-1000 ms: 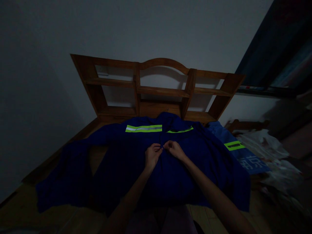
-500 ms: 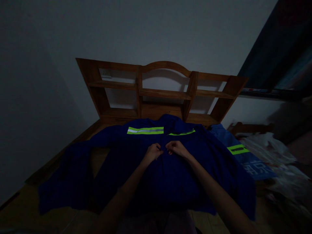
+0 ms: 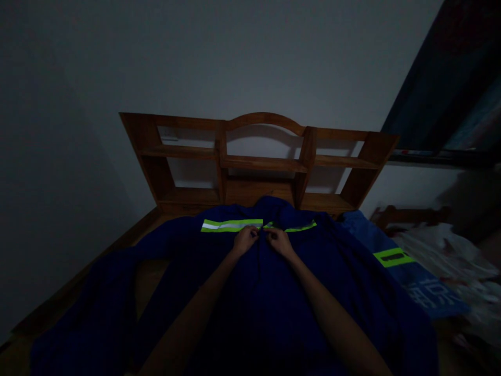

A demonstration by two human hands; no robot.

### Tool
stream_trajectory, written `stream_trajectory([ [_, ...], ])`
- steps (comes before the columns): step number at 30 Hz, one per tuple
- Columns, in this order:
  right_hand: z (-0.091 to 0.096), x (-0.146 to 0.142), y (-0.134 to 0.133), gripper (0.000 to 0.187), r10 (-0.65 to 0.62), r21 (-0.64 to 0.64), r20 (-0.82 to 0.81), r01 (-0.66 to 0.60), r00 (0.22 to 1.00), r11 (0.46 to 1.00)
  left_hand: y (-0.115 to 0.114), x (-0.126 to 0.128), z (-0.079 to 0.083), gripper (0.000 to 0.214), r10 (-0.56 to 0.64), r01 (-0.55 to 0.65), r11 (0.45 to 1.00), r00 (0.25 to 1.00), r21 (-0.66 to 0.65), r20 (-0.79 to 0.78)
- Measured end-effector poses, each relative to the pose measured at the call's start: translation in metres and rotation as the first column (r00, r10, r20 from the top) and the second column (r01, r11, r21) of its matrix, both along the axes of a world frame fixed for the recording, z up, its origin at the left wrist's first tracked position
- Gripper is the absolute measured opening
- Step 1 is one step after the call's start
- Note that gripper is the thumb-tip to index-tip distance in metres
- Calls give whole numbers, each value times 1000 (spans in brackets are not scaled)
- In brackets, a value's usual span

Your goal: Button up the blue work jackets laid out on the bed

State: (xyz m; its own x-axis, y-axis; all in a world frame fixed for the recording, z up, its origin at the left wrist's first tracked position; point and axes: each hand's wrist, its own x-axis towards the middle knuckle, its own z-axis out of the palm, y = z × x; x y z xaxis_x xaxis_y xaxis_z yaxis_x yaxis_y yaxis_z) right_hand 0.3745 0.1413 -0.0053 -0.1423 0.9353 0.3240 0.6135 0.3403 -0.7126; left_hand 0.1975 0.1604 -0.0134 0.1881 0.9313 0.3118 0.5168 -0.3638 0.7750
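Note:
A dark blue work jacket (image 3: 230, 292) lies spread out, front side up, with a yellow-green and silver reflective stripe (image 3: 219, 225) across its chest. My left hand (image 3: 246, 240) pinches the cloth at the front opening, at the stripe's inner end. Just across the opening, my right hand (image 3: 278, 241) has its fingers closed on the jacket's other front edge, beside the shorter, partly folded stripe (image 3: 301, 228). Both hands are close together below the collar (image 3: 274, 205). Dim light hides any small fastening between the fingers.
A wooden headboard with open shelves (image 3: 262, 163) stands behind the jacket against a pale wall (image 3: 250, 57). On the right lie a lighter blue garment (image 3: 422, 284) with white characters and white plastic bags (image 3: 450, 250). A dark window (image 3: 442, 94) is at upper right.
Both hands have moved up the jacket's front opening toward the collar, reaching the level of the chest stripe. The view has tilted, so the headboard and jacket sit lower.

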Motion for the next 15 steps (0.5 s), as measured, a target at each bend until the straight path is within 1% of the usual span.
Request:
stream_trajectory([
  [3,-3,-1,2,31,-13,48,-34,15,999,999,5,2,-7,20,2,-3,1000,999,15,51],
  [7,-4,-4,3,26,-23,118,-74,32,997,992,11,4,-14,10,14,-14,1000,990,-3,142],
  [9,-3,-5,2,23,-8,171,-101,25,995,985,13,5,-17,6,10,-6,1000,980,-22,200],
  [11,-1,-5,1,22,21,215,-127,7,992,977,14,7,-20,7,6,6,999,965,-46,263],
  [15,5,-5,-3,20,83,248,-154,-43,985,968,12,10,-21,10,17,9,997,931,-70,363],
])
